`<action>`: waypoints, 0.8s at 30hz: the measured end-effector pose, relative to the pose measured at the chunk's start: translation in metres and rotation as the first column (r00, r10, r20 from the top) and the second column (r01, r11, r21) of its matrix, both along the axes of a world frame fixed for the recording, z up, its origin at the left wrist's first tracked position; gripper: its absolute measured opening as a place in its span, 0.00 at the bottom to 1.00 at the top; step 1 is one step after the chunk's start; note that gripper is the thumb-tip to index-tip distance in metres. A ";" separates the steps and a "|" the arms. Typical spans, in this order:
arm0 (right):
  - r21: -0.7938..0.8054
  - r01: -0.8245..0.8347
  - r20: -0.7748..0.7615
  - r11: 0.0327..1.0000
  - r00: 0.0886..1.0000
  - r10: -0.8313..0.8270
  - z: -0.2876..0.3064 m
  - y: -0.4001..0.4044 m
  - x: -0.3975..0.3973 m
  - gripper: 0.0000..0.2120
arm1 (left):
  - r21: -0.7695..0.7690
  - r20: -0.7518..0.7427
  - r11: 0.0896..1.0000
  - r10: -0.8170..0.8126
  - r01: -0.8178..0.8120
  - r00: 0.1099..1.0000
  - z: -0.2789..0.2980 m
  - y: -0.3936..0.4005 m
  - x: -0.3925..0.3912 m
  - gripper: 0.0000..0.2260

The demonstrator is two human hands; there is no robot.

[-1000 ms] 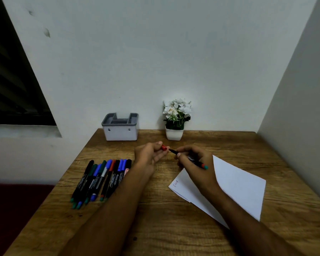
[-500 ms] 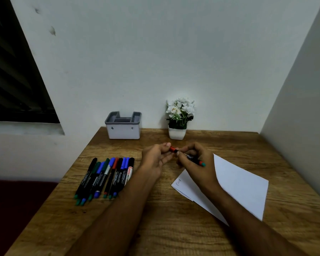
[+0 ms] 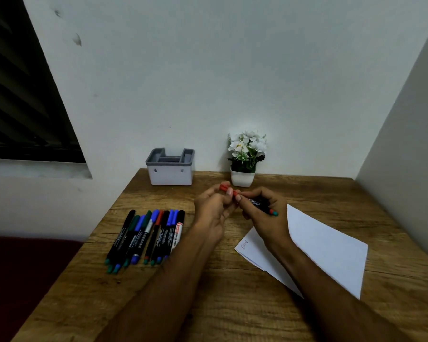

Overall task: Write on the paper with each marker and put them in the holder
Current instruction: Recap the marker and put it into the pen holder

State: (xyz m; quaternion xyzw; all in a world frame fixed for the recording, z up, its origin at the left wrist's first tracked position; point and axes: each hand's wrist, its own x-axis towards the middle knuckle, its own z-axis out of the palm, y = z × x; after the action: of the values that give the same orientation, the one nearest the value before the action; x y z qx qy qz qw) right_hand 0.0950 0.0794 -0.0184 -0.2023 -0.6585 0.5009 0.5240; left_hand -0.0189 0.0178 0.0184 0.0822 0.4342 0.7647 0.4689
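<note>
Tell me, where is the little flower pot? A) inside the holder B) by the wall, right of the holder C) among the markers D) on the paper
B: the flower pot stands on the table by the wall, to the right of the holder, apart from it.

Bare table (image 3: 139, 193) before holder (image 3: 169, 172); flowerpot (image 3: 242, 180) seemingly close right.

Desk (image 3: 232, 304): wood-grain top, matt, with visible cracks and knots in the grain. On it, right of the hands, white paper (image 3: 331, 250), smooth and matt. At the desk's left edge, a row of markers (image 3: 146, 238) had plastic barrels with a slight sheen. At the desk's far edge, the holder (image 3: 171, 175) looked like matt plastic, grey rim over white body; beside it, a smooth white flower pot (image 3: 242, 180). Wall behind the desk: matt paint, scuffed.
</note>
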 end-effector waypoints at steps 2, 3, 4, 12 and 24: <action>-0.023 0.006 0.037 1.000 0.999 -0.005 0.000 0.002 -0.007 0.06 | 0.017 -0.021 1.000 0.018 -0.017 1.000 0.000 -0.001 0.000 0.16; -0.033 0.007 0.063 0.999 0.998 -0.005 0.000 0.003 -0.010 0.07 | 0.023 -0.026 0.999 0.038 -0.038 0.999 -0.001 -0.001 -0.002 0.17; -0.035 0.000 0.100 0.999 0.995 0.003 0.001 0.004 -0.013 0.08 | 0.026 -0.037 0.998 0.063 -0.062 0.997 -0.001 -0.002 -0.006 0.18; 0.359 -0.033 0.723 0.933 0.642 -0.255 0.001 0.014 -0.032 0.14 | -0.007 -0.366 0.956 0.269 -0.292 0.891 0.012 -0.003 -0.056 0.13; 0.574 -0.288 0.771 0.766 0.505 -0.388 -0.001 -0.014 -0.066 0.16 | 0.185 -0.828 0.843 0.411 -0.506 0.382 0.065 0.026 -0.127 0.17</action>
State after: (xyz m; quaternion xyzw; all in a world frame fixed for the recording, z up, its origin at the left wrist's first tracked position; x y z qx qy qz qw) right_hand 0.0286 0.0656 -0.0196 -0.2522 -0.9498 0.0587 0.1757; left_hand -0.1463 0.0438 0.0838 0.2942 0.6468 0.7031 -0.0277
